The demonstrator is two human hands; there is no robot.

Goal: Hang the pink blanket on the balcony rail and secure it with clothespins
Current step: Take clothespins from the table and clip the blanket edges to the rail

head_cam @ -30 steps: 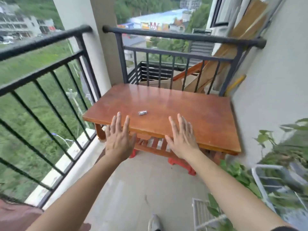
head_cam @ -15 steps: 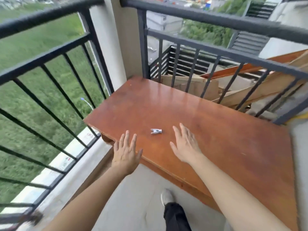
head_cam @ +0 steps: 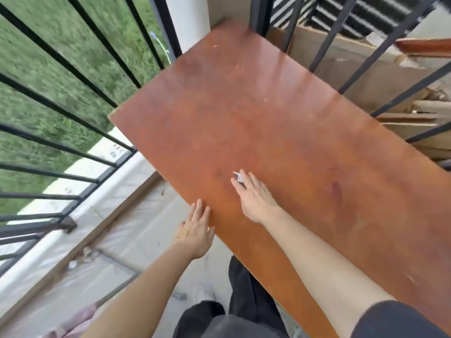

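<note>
Down at the bottom-left corner, a sliver of pink blanket lies on the balcony floor. Left hand hovers flat at the near edge of the brown surface, fingers spread, grip empty. Right hand lies over the surface, fingers extended, fingertips touching the small white clothespin, not closed around it. Beyond, the black balcony rail stands bare.
</note>
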